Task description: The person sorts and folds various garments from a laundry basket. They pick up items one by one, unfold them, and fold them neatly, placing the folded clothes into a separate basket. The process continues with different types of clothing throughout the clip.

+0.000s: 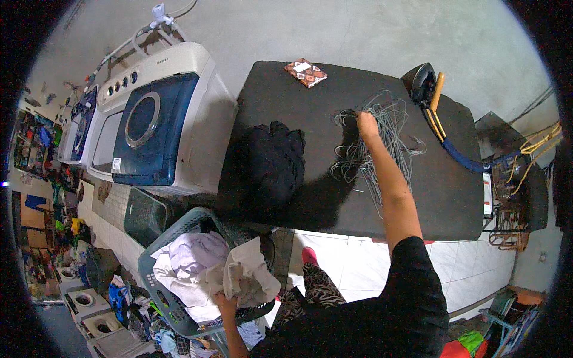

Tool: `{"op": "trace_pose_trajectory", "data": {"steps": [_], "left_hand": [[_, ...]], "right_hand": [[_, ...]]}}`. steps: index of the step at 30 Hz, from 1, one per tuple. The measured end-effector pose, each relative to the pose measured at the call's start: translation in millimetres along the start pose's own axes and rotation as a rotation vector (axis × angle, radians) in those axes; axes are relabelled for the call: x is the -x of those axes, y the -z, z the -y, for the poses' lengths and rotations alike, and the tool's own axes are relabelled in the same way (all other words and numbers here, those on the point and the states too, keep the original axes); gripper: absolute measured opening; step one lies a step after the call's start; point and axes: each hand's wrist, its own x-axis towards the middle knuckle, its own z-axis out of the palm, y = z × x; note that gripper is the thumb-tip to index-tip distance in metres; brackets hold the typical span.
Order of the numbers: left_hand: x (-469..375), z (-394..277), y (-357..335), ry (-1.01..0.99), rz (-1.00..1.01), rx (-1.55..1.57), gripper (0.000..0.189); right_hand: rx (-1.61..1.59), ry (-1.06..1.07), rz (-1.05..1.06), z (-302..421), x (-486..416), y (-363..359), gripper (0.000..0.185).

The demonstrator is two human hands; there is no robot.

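A dark padded table [322, 107] stands before me, with a tangled pile of wire clothes hangers [389, 129] on its right half. My right hand [368, 125] is closed on the hangers at their upper left side. Low on the left, my left hand [226, 304] grips a cream cloth [244, 273] over a grey-green plastic laundry basket [150, 264]. White and pale lilac cloths [197, 255] fill that basket. A crumpled black garment [277, 161] lies on the table, left of the hangers.
A clothes iron [421, 85] with a blue-sleeved cord rests at the table's back right. A brown patterned packet [306, 72] lies near the back edge. Left of the table stands a washing machine [154, 129], with a dark green bin [145, 215] below it. Clothes are heaped at lower left.
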Motion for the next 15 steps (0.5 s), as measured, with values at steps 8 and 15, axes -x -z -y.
{"op": "trace_pose_trajectory", "data": {"steps": [8,15], "left_hand": [[-11,16,29,0.317,0.120,0.060,0.039],[-12,-14,106,0.123,-0.005,0.561,0.042]], "right_hand": [[-0.003,0.112,-0.084,-18,10,84,0.015],[0.494,0.395,-0.504,4,21,169,0.019]]}}
